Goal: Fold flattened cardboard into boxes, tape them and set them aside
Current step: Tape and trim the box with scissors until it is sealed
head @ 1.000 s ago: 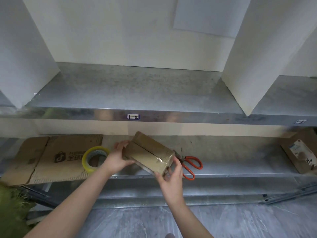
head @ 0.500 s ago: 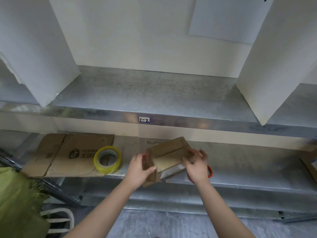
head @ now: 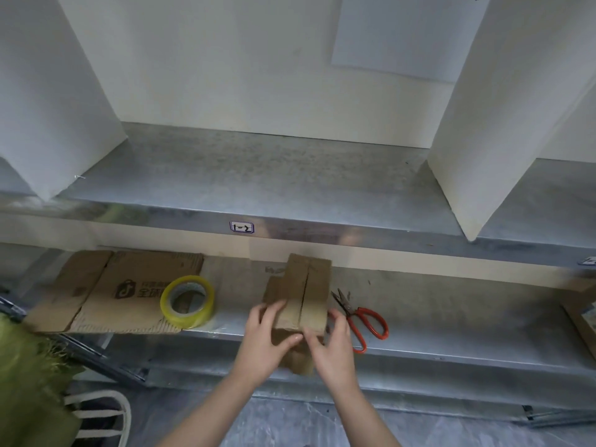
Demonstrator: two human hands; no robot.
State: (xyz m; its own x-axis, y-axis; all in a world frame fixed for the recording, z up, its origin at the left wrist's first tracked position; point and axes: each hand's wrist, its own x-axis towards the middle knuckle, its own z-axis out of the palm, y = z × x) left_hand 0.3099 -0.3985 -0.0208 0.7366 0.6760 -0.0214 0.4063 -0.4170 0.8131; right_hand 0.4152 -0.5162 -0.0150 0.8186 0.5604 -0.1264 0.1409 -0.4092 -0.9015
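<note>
Galvanised metal racking, two tiers, white wall behind. Upper shelf [head: 258, 175] carries white dividers; a small label [head: 242, 227] reading "1-2" sits on its front lip.

Lower shelf [head: 451, 337]: the small cardboard box [head: 309, 291] is at centre, its near end over the shelf's front edge, long axis running 12 to 6 o'clock. The top face shows two flaps meeting in a dark seam down the middle. One flap juts out at the box's 9 o'clock, another hangs below its near end.

Left hand [head: 264, 343] grips the box's near left corner, fingers curled up the side, thumb across the near edge. Right hand [head: 332, 346] grips the near right corner the same way, thumb close to the left thumb.

Yellow tape roll [head: 190, 321] lies at 9 o'clock from the box, resting on the flattened cardboard [head: 122, 291]. Red-handled scissors [head: 350, 308] lie at 3 o'clock, just beside the right hand, blades pointing to 11.
</note>
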